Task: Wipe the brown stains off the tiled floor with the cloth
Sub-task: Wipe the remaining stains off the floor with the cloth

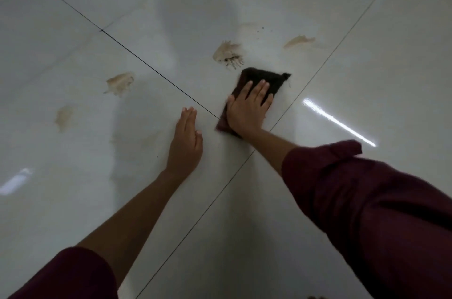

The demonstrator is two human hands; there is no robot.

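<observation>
Head view: cloth (254, 83) lies under right hand (247, 110) (flat).

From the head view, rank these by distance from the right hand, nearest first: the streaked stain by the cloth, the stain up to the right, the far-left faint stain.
Right hand presses the cloth.
1. Streaked stain, just beyond the cloth.
2. Upper-right stain, farther ahead, right.
3. Faint stain, far left, past the left hand.

cloth (259, 83): near part under right hand (247, 112) | sleeves: cut off
</observation>
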